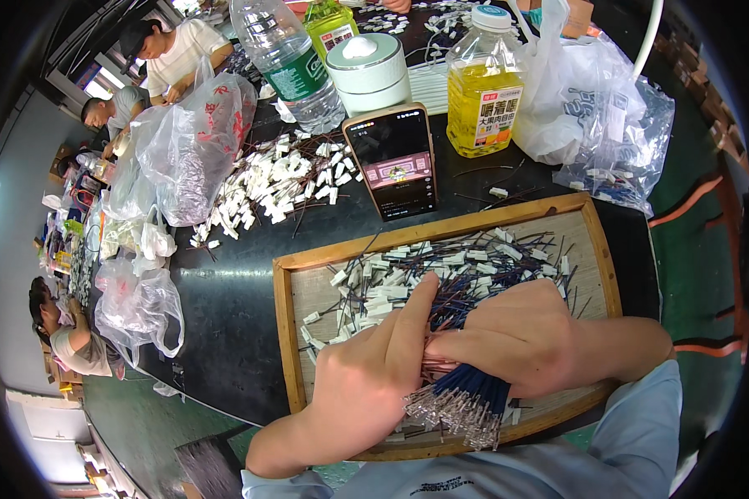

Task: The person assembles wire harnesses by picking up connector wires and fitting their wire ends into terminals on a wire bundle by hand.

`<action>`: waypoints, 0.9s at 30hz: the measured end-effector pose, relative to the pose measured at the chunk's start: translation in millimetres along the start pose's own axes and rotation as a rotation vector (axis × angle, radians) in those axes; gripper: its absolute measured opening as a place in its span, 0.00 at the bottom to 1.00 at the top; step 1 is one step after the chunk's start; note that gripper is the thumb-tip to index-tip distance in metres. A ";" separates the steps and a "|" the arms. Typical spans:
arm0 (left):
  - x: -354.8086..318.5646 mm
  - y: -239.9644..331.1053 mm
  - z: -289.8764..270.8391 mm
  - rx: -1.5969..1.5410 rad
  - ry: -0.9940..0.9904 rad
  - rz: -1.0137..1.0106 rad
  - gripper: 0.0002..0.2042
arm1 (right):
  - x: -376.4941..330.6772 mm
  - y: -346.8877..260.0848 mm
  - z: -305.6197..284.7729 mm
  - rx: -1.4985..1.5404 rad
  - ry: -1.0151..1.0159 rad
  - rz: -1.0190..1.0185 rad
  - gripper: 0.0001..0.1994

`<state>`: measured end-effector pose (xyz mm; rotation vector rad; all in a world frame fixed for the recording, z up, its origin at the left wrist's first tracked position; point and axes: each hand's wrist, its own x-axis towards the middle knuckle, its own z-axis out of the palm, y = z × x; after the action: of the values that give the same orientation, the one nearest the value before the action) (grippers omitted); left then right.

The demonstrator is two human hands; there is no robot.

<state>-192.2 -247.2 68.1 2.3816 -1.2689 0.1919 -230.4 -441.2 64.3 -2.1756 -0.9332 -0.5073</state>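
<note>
While both hands meet over the shallow wooden tray (595, 241), the bundle of thin blue wires with clear plastic end caps (466, 397) lies clamped between them — its long axis slanting from the loose strands further up the tray down toward the person's body, capped ends fanning out below the knuckles. The right hand (528, 337) is wrapped closed around the bundle from above; the left hand (370, 378) presses against its side, forefinger stretched along the wires — so both sit directly on it.
</note>
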 end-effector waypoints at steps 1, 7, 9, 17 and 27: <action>0.1 -0.1 0.7 0.000 0.000 0.002 0.27 | -0.4 0.2 0.2 -0.002 0.001 0.001 0.19; -0.7 0.7 0.9 0.022 -0.018 -0.009 0.27 | 0.1 1.8 -1.5 0.013 -0.024 0.008 0.18; -0.8 0.6 0.4 0.008 0.004 -0.011 0.28 | -0.9 3.9 0.1 0.028 -0.031 -0.006 0.20; -2.6 -0.2 0.2 0.103 0.046 -0.006 0.29 | -2.2 1.0 9.6 0.007 0.080 -0.013 0.13; -1.1 2.3 0.6 0.139 0.021 -0.011 0.30 | -1.6 2.0 9.0 0.023 0.074 -0.012 0.11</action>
<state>-194.7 -247.7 67.9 2.4960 -1.2710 0.3103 -229.3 -436.3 56.4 -2.1168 -0.9087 -0.5761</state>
